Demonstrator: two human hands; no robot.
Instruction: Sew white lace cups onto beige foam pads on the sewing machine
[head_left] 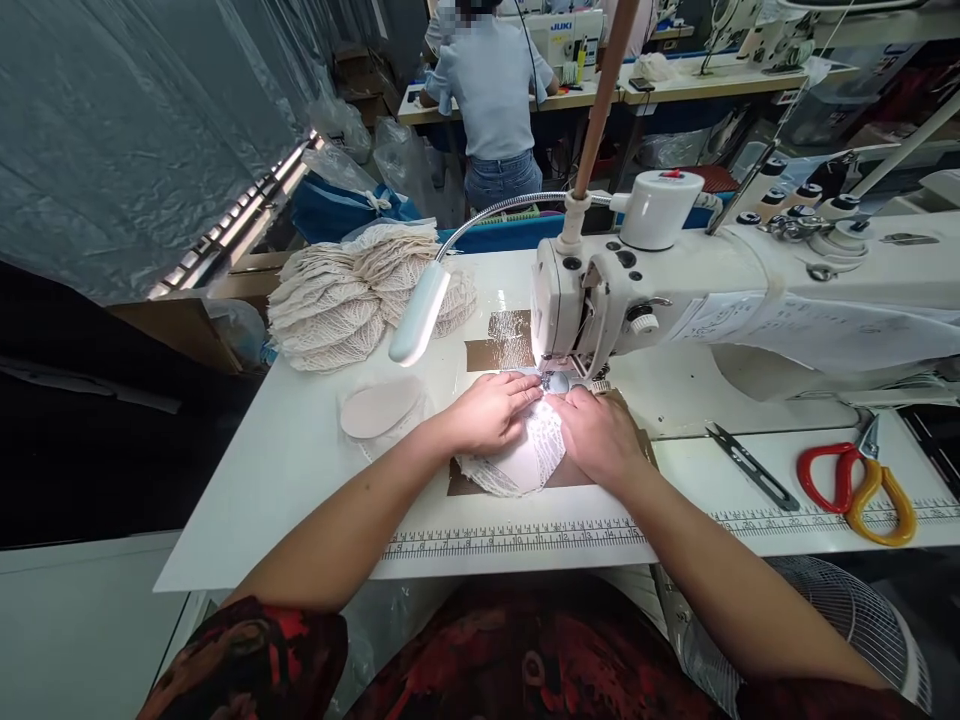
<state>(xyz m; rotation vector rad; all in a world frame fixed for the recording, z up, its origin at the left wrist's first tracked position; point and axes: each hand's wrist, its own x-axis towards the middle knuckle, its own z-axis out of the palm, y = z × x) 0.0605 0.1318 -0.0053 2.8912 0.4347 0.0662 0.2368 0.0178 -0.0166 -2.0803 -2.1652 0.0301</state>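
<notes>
A white lace piece with a smooth pale pad on it [517,462] lies under the needle area of a white sewing machine [559,300]. My left hand [495,408] rests flat on its left side, fingers stretched toward the presser foot. On the right side, my right hand [600,430] presses the lace edge, fingertips close to the foot; its fingers are bent and partly hidden. To the left on the table lies another lace piece with an oval pale pad [382,408]. Stacked lace pieces [330,305] are heaped at the back left.
A lamp [420,315] on a bent metal neck hangs left of the machine head. Thread snips [752,466] and red-and-yellow-handled scissors [859,485] lie at the right. A printed ruler [517,540] runs along the front edge. A person [491,90] sits beyond the table.
</notes>
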